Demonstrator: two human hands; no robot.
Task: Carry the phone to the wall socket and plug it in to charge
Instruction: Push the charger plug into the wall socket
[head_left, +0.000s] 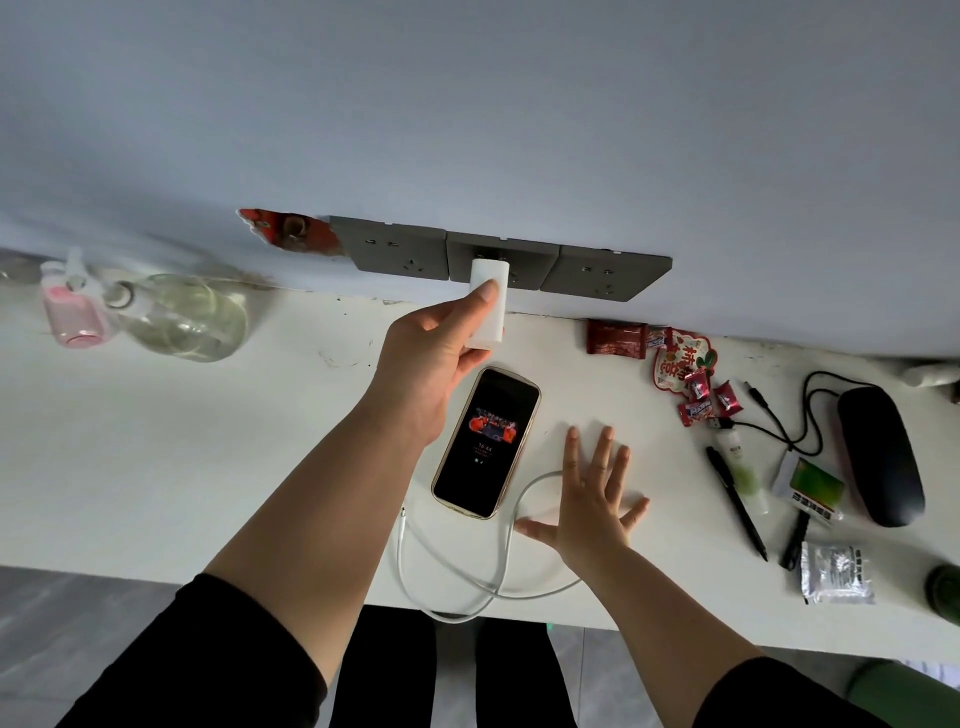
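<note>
Charger (487, 306) at middle socket (503, 262)

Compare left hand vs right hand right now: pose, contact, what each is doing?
The left hand is raised to the wall sockets, fingers closed around the white charger; the right hand lies flat on the white table, fingers spread, holding nothing. The left is beyond the phone; the right rests beside it, on the cable. Both are bare, with dark sleeves.
</note>
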